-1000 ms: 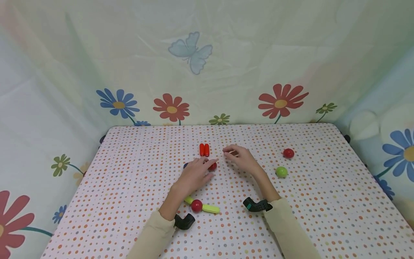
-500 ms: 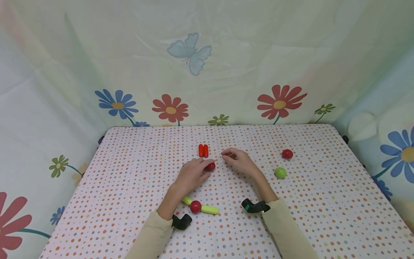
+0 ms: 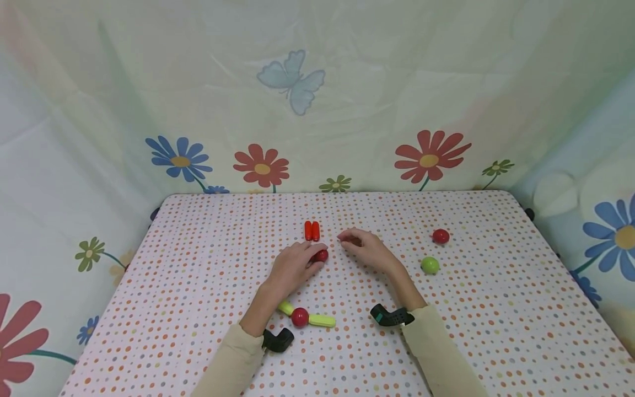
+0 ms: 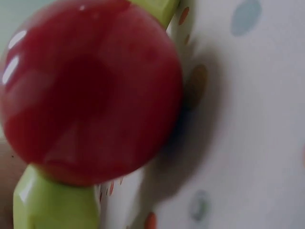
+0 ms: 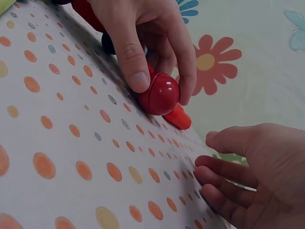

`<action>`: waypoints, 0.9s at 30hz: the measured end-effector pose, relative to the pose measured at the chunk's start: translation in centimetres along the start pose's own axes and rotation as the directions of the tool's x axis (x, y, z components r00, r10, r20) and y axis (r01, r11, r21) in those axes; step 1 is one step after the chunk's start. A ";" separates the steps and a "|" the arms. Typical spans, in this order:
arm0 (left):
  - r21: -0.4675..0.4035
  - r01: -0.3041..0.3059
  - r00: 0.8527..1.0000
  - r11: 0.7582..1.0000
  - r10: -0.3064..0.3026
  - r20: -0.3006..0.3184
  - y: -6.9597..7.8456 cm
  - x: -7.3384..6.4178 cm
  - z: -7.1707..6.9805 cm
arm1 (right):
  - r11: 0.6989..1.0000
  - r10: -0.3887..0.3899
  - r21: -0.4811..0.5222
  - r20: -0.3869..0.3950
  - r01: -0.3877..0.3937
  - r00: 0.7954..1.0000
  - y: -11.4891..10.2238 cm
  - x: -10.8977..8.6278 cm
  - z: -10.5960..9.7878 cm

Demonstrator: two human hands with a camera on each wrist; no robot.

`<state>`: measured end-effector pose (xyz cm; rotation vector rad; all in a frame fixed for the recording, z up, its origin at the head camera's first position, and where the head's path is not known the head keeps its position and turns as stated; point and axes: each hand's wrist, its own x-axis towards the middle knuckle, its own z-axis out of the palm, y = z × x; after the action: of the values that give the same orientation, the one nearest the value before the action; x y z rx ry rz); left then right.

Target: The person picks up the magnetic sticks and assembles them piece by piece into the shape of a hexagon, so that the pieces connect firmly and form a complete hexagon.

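Observation:
My left hand (image 3: 292, 266) holds a glossy red ball (image 3: 321, 255) between thumb and fingers on the dotted table. In the right wrist view, the left hand (image 5: 147, 33) has its thumb on the near side of the red ball (image 5: 164, 93), which shows a seam. Part of a dark ball (image 5: 108, 44) shows behind that hand; the head view hides it. To the right, my right hand (image 3: 369, 249) stays apart from the ball, its fingers loosely bent around nothing. Two short red sticks (image 3: 312, 231) lie side by side just beyond the left hand.
Near the left wrist lies another red ball (image 3: 300, 317) with lime-green sticks (image 3: 322, 321) on two sides; it fills much of the left wrist view. A green ball (image 3: 430, 265) and a red ball (image 3: 440, 236) sit on the right. A flowered curtain (image 3: 377, 99) hangs behind the table.
The left fingers have closed around the red ball, which has shifted slightly left. A bit of blue beside the left hand is now covered. My right hand has barely moved.

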<state>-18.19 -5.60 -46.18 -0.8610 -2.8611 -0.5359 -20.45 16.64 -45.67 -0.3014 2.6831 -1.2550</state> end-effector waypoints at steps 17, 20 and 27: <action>0.033 -0.045 0.998 0.998 0.046 -0.035 -0.5 0.1 0.5 | 0.959 -0.280 -0.007 0.104 0.283 0.954 -1.0 3.0 1.1; 0.040 -0.049 0.998 0.998 0.051 -0.028 -0.5 0.1 0.5 | 0.957 -0.279 -0.038 0.129 0.286 0.952 -1.2 3.4 1.4; 0.043 -0.035 0.999 0.998 0.036 -0.026 -0.5 0.1 0.6 | 0.946 -0.244 -0.175 0.162 0.271 0.956 -1.3 4.3 1.9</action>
<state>-18.58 -5.68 -46.89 -0.8893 -2.8171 -0.4765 -24.01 13.40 -46.16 -0.7602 2.7140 -0.9850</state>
